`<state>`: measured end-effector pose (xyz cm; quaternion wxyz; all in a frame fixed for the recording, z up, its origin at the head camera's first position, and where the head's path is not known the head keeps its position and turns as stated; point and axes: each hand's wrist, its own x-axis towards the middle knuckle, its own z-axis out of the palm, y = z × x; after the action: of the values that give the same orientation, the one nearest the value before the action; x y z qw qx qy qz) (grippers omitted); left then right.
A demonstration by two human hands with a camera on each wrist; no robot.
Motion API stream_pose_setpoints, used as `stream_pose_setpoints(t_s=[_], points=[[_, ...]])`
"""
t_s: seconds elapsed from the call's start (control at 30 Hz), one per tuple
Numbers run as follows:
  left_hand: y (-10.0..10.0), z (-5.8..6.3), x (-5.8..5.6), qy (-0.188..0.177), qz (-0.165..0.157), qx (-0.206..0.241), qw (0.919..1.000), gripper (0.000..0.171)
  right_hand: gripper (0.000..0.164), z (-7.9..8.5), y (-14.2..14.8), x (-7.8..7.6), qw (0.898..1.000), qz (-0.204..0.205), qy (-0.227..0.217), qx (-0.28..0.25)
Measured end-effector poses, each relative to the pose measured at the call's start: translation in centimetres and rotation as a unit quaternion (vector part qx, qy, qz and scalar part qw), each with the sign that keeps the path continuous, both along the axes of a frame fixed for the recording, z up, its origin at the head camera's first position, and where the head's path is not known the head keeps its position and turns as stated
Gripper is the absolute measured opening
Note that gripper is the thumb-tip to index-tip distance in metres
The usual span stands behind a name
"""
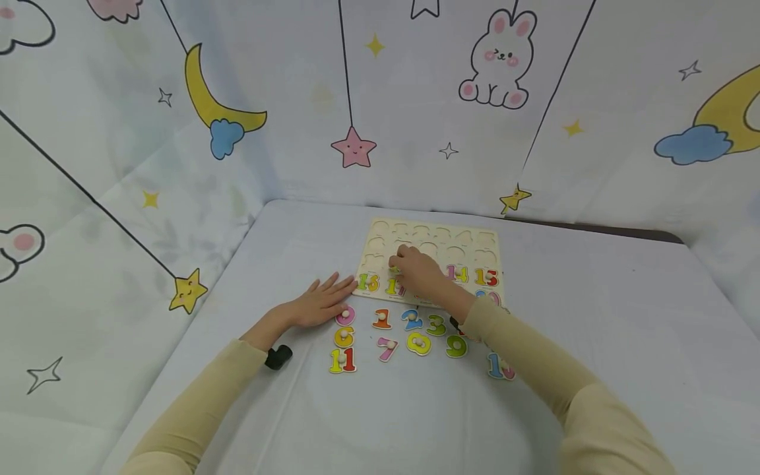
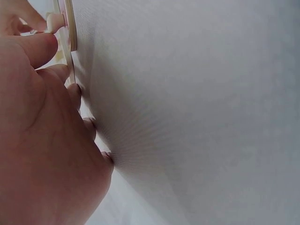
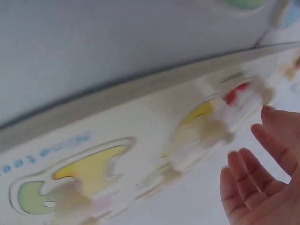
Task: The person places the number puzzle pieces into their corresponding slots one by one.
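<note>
Reaching over the number board (image 1: pixel 430 240) on the white table (image 1: pixel 594 316), the right hand (image 1: pixel 423 274) bent its fingers in the head view; whether it gripped anything, I couldn't tell. The left hand (image 1: pixel 320 303) lay open beside the board. The left wrist view revealed its thumb (image 2: pixel 43 48) beside a wooden knob (image 2: pixel 56 22); the right wrist view, raised knobs (image 3: pixel 267 96) near the fingertips (image 3: pixel 272 116).

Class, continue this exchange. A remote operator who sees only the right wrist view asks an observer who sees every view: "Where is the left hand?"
Observer: The left hand rests on the white table, at the near left corner of the number board.
Operator: Which loose number is nearest that hand?
Observer: The pink 0.
Operator: And in that same column, which number lies closest to the person?
Observer: The 11, one digit yellow, the other red.
</note>
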<state>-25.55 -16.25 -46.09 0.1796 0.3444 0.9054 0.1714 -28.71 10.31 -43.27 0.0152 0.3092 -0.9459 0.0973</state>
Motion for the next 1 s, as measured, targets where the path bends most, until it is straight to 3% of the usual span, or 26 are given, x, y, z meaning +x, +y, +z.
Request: stream_pose_setpoints(t_s=[0.17, 0.33, 0.47, 0.63, 0.83, 1.0], points=[[-0.1, 0.2, 0.2, 0.001, -0.002, -0.002, 1.0, 0.059, 0.024, 1.1, -2.1, 3.7, 0.998, 0.056, 0.026, 0.01], [-0.1, 0.6, 0.4, 0.004, -0.005, 0.006, 1.0, 0.058, 0.027, 1.6, -4.7, 7.9, 0.991, 0.127, -0.011, 0.035], [0.0, 0.5, 0.3, 0.01, -0.012, 0.009, 0.9998, 0.058, 0.029, 1.2, -6.1, 10.2, 0.98, 0.186, -0.023, 0.068], [0.0, 0.5, 0.3, 0.015, -0.013, 0.01, 0.9998, 0.057, 0.031, 0.2, -7.0, 11.3, 0.975, 0.198, -0.013, 0.096], [0.1, 0.8, 0.4, 0.014, -0.011, 0.009, 0.9998, 0.056, 0.033, -0.3, -7.7, 11.6, 0.981, 0.164, -0.008, 0.098], [0.1, 0.8, 0.5, 0.015, -0.012, 0.008, 0.9998, 0.055, 0.036, -0.1, -8.4, 11.9, 0.982, 0.14, -0.001, 0.13]])
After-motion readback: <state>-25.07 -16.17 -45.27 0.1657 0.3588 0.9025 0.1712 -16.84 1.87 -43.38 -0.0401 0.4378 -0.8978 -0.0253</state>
